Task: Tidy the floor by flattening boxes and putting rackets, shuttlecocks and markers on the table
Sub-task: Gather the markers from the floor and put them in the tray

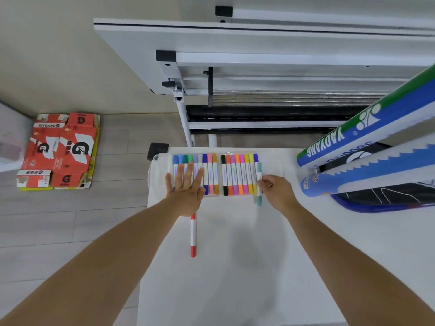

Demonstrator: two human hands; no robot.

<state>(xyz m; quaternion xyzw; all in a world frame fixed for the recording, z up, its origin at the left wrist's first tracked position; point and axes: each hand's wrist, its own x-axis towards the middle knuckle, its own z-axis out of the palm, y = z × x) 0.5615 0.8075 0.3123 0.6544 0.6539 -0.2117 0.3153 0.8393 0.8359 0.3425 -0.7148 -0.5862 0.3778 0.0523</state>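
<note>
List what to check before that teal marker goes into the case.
1. Case steadied: left hand lies flat on the markers in the clear plastic marker case. Ok.
2. Grip: right hand pinches the teal marker at the case's right end. Ok.
3. Free slot for it: cannot tell.
4. All markers collected: a red-and-white marker lies loose on the white table. Not ok.
5. Boxes flattened: red cardboard boxes lie flat on the floor. Ok.
</note>
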